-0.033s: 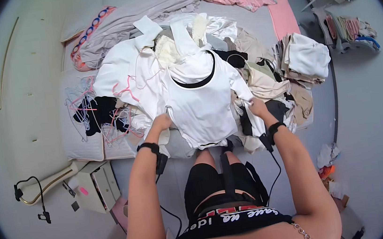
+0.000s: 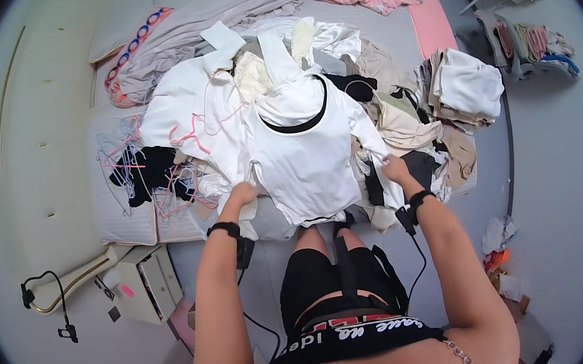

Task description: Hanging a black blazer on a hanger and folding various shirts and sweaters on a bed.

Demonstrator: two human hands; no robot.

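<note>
A white, long-sleeved cloth shirt with a black neck (image 2: 310,169) lay on a heap of mixed clothes (image 2: 404,126) by the grey bed's (image 2: 392,27) near edge. The left hand (image 2: 242,193) and right hand (image 2: 394,169) each pinched a sleeve, fingers curled closed.

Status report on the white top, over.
Right hand gripping a sleeve; left hand at opposite side, grip unclear. White long-sleeved top spread over clothes pile. Pink hanger left of it.

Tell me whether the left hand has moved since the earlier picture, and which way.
Yes: the left hand has shifted slightly toward the person's body, judged against the white bedside cabinet.
</note>
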